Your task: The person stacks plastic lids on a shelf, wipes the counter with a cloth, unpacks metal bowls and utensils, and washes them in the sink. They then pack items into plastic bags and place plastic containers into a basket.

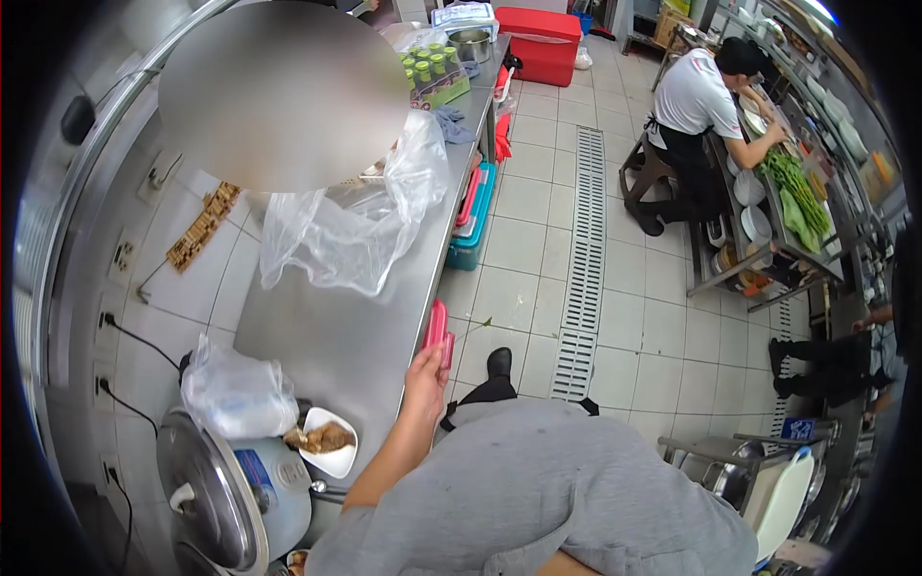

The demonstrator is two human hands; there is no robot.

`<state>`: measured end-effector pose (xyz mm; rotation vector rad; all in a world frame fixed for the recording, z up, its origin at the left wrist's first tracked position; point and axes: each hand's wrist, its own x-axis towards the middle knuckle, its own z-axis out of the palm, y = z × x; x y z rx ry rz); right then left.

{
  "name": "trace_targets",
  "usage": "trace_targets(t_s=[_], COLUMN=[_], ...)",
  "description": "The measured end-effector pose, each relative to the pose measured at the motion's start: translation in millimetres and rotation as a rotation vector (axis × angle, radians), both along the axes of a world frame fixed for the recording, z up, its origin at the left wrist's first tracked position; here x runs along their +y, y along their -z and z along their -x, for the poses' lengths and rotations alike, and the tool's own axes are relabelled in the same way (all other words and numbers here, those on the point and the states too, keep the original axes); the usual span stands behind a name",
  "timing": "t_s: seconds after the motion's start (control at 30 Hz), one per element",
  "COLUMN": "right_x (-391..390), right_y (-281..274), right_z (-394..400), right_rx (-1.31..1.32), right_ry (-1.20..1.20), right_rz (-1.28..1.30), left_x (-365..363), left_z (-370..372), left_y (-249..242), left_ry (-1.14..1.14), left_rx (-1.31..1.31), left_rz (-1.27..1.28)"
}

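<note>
My left hand (pixel 427 375) is at the front edge of the steel table (pixel 322 336), its fingers curled closed. Right by the fingertips is a pink plastic object (pixel 436 326); whether the hand grips it or only overlaps it is unclear. A thin stem-like thing (pixel 475 329) shows just beyond the fingers. Of my right arm only a bit of skin shows at the bottom edge, and the hand is out of view. A white bowl (pixel 338 463) with brown food (pixel 327 439) stands on the table near my left forearm.
Clear plastic bags (pixel 360 240) lie on the table; a large lidded pot (pixel 206 499) stands at lower left. Teal bins (pixel 466 252) and a red cooler (pixel 543 43) stand beyond. A co-worker (pixel 696 106) bends over a right-hand counter near green vegetables (pixel 797 197). Another person (pixel 845 360) stands at far right.
</note>
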<state>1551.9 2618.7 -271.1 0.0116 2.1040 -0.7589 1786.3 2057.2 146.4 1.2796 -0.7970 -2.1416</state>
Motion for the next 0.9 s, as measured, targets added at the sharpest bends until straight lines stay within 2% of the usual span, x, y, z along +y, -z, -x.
trace_targets(t_s=[0.07, 0.1, 0.17, 0.2, 0.27, 0.3, 0.33, 0.4, 0.43, 0.5, 0.57, 0.63, 0.7, 0.73, 0.77, 0.8, 0.83, 0.87, 0.9], right_x=[-20.8, -44.4, -123.0, -151.3, -195.9, -213.7, -231.2, -270.0, -284.7, -312.2, -339.9, -385.0, -436.1, -466.6, -493.9, -517.6, -540.5, -565.5, -590.3], right_y=[-7.9, -35.5, -162.1, -194.4, -230.1, -237.1, -243.7, -256.3, -250.5, -215.5, -191.3, -188.8, -208.9, -224.4, -237.1, -247.5, -258.4, -270.5, -281.8], right_z=[35.8, 52.6, 78.3, 98.9, 131.9, 150.3, 165.6, 193.7, 211.4, 253.4, 298.3, 348.8, 398.1, 424.0, 449.2, 470.1, 488.3, 507.3, 526.3], right_rx=[0.177, 0.226, 0.323, 0.316, -0.003, -0.005, -0.013, -0.044, -0.102, -0.105, -0.11, -0.181, -0.143, -0.107, -0.047, 0.009, 0.004, 0.135, 0.269], right_ry=[-0.373, -0.338, -0.265, -0.279, 0.331, 0.286, 0.276, 0.24, 0.242, 0.103, -0.034, -0.163, -0.258, -0.333, -0.38, -0.424, -0.427, -0.507, -0.586], right_rz=[-0.046, -0.065, -0.103, -0.11, 0.102, 0.093, 0.088, 0.104, 0.127, 0.161, 0.205, 0.225, 0.181, 0.138, 0.159, 0.175, 0.176, 0.184, 0.192], left_x=[-46.0, -71.0, -119.9, -146.6, -202.1, -225.5, -243.1, -271.1, -279.9, -286.2, -274.4, -261.7, -253.4, -249.0, -244.3, -238.0, -231.3, -229.9, -230.2], left_z=[48.2, 73.5, 122.8, 143.8, 169.4, 182.0, 197.6, 224.5, 237.5, 264.7, 291.5, 319.2, 339.7, 349.6, 357.6, 360.7, 361.0, 365.3, 374.4], left_y=[-3.0, -7.6, -27.4, -30.9, -41.4, -48.3, -49.6, -47.9, -40.7, -20.1, -15.6, -24.5, 2.6, 0.4, -4.4, -10.1, -18.6, -32.0, -60.1], left_ry=[0.038, 0.06, 0.017, -0.053, -0.122, -0.126, -0.129, -0.205, -0.22, 0.035, 0.385, 0.789, 0.919, 1.037, 1.161, 1.158, 1.183, 1.203, 1.208], left_rx=[0.029, 0.03, -0.13, -0.206, -0.44, -0.592, -0.606, -0.992, -1.013, -0.807, -0.837, -0.852, -0.796, -0.893, -0.993, -1.0, -1.096, -1.189, -1.212], left_rz=[0.076, 0.147, 0.521, 0.753, 1.147, 1.307, 1.301, 1.487, 1.471, 1.038, 1.05, 0.945, 0.834, 0.859, 0.878, 0.877, 0.983, 1.089, 0.956])
